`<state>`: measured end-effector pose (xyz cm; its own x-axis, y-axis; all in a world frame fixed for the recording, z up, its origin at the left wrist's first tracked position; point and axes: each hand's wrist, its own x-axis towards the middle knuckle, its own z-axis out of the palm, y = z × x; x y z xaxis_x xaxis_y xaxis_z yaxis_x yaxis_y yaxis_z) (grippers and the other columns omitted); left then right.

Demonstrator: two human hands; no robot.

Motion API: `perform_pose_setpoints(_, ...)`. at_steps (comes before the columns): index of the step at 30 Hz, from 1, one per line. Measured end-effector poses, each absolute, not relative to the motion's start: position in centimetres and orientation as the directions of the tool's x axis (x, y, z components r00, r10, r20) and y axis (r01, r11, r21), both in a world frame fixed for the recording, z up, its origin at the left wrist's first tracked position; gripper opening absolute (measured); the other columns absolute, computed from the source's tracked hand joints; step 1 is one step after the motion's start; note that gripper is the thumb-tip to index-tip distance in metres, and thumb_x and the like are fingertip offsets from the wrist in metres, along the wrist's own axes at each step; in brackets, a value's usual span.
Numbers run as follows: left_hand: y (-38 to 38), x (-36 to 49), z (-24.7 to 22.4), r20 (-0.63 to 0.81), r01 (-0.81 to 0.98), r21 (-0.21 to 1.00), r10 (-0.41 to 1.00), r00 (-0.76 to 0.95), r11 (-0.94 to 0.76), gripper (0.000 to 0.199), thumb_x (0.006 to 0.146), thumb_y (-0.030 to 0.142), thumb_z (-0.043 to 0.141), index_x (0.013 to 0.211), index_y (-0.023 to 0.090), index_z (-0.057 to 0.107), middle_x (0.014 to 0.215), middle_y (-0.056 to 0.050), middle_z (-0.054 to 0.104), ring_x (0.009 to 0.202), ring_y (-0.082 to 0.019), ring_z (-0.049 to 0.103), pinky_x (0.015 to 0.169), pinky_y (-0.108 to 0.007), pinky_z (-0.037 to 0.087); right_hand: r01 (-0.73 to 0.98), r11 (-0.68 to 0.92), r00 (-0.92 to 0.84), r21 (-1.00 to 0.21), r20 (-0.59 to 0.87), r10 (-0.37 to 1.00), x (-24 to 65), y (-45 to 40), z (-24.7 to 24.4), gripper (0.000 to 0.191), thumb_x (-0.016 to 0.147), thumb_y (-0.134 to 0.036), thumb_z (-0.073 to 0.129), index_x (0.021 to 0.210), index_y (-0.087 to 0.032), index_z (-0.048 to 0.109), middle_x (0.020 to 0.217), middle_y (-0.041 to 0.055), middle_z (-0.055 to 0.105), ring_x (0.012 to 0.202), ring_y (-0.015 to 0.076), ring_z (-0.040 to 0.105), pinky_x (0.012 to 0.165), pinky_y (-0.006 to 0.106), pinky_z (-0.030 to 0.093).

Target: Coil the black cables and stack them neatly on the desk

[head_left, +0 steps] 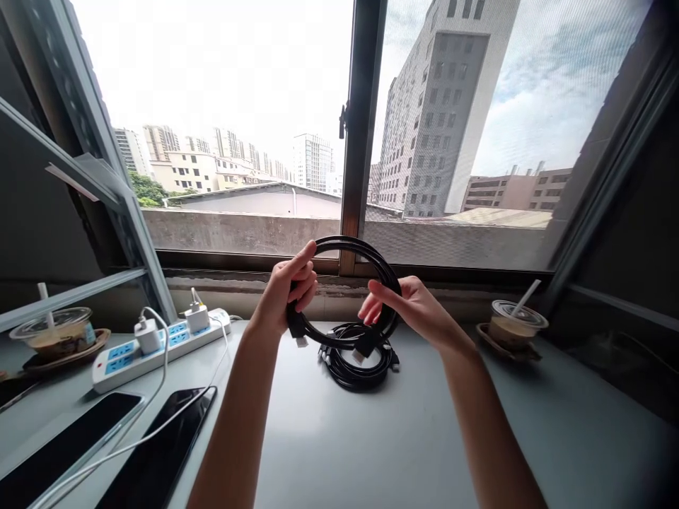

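A coiled black cable (379, 256) is held up in a ring above the table, gripped at both sides. My left hand (291, 286) is closed around the ring's left side, with the thumb along its top. My right hand (400, 304) wraps the right side, thumb over the strands. Two black plugs with pale metal ends hang at the bottom of the ring, one below my left hand and one plug (365, 346) near the lower right. Under and behind it, more coiled black cables (358, 378) lie on the table (339, 445), partly hidden by the held ring.
At left stands a white power strip (175, 350) with two chargers and white cords. Two phones (164, 445) lie in front of it. A lidded drink cup (514, 325) with a straw sits on a coaster at right, another cup (58, 336) at far left. A window is behind.
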<state>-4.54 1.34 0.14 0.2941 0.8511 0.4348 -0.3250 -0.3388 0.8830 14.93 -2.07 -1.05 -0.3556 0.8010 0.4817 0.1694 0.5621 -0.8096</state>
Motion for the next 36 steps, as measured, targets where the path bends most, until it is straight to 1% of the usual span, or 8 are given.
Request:
perform_pose_setpoints(5,0.8,-2.8,0.0,0.429,-0.312,0.889,0.849,0.308,-0.336,0.059,0.078,0.045,0.058,0.043,0.019,0.019,0.030,0.007,0.018,0.024,-0.003,0.023,0.033,-0.023,0.008,0.024,0.651,-0.087,-0.758,0.648,0.757,14.5,-1.6,-1.3,0.049,0.082,-0.053,0.051,0.118,-0.020,0.053,0.082,0.0025,0.067,0.048,0.0099,0.060,0.042,0.020,0.045)
perform_pose_setpoints(12,0.9,-1.4,-0.6,0.384,-0.342,0.908,0.808,0.446,-0.242,0.057,0.084,0.044,0.049,0.043,0.019,0.019,0.031,0.007,0.016,0.025,-0.004,0.029,0.034,-0.021,0.013,0.093,0.700,0.089,-0.708,0.706,0.703,15.4,-1.5,-1.1,0.038,0.085,-0.046,0.050,0.108,-0.018,0.064,0.061,-0.0016,0.063,0.026,0.0023,0.037,0.026,0.017,0.022)
perform_pose_setpoints(18,0.9,-2.5,-0.2,0.180,-0.154,0.983,0.708,0.683,-0.101,0.054,0.086,0.054,0.038,0.046,0.018,0.034,0.033,0.006,0.026,0.031,-0.008,0.043,0.038,-0.020,0.026,0.200,0.687,0.021,-0.699,0.704,0.710,15.8,-1.9,-1.1,0.037,0.082,-0.045,0.056,0.098,-0.014,0.069,0.045,-0.0048,0.052,0.024,0.0027,0.035,0.027,0.017,0.020)
perform_pose_setpoints(22,-0.1,-2.0,0.0,0.124,-0.036,0.991,0.761,0.637,-0.132,0.059,0.082,0.060,0.043,0.044,0.018,0.026,0.036,0.007,0.020,0.029,-0.004,0.031,0.036,-0.019,0.020,0.243,0.654,-0.043,-0.716,0.666,0.745,15.5,-1.8,-1.4,0.039,0.080,-0.048,0.058,0.083,-0.011,0.071,0.040,-0.0043,0.049,0.024,0.0036,0.035,0.026,0.018,0.017)
perform_pose_setpoints(26,-0.4,-1.6,-0.1,0.228,-0.062,0.971,0.824,0.519,-0.230,0.060,0.078,0.045,0.061,0.044,0.017,0.020,0.039,0.009,0.017,0.031,0.000,0.020,0.035,-0.018,0.009,0.270,0.677,-0.032,-0.685,0.697,0.717,15.0,-1.6,-1.5,0.039,0.082,-0.048,0.054,0.095,-0.014,0.068,0.051,-0.0029,0.056,0.027,0.0038,0.038,0.028,0.017,0.023)
perform_pose_setpoints(30,-0.1,-1.8,0.1,0.318,-0.259,0.939,0.862,0.394,-0.227,0.055,0.084,0.034,0.055,0.047,0.018,0.018,0.039,0.009,0.016,0.030,-0.001,0.019,0.033,-0.018,0.009,0.551,0.689,-0.008,-0.470,0.823,0.568,14.7,-1.2,-1.8,0.044,0.079,-0.040,0.061,0.119,-0.024,0.055,0.082,-0.0006,0.065,0.050,0.0070,0.054,0.051,0.019,0.044)
perform_pose_setpoints(33,0.0,-2.1,0.6,0.327,-0.406,0.896,0.887,0.326,-0.181,0.052,0.087,0.031,0.049,0.047,0.018,0.018,0.038,0.008,0.014,0.028,-0.002,0.018,0.030,-0.018,0.009,0.706,0.594,-0.017,-0.387,0.829,0.559,14.8,-0.7,-2.2,0.049,0.081,-0.030,0.057,0.128,-0.027,0.044,0.097,0.0004,0.064,0.066,0.0112,0.059,0.058,0.021,0.044)
perform_pose_setpoints(36,0.0,-2.5,0.9,0.328,-0.480,0.865,0.890,0.316,-0.148,0.051,0.090,0.030,0.044,0.046,0.018,0.019,0.037,0.008,0.013,0.026,-0.002,0.016,0.028,-0.017,0.009,0.770,0.501,-0.006,-0.396,0.780,0.626,15.0,-0.4,-2.5,0.043,0.084,-0.027,0.050,0.127,-0.026,0.043,0.088,-0.0011,0.065,0.070,0.0143,0.060,0.058,0.022,0.042)
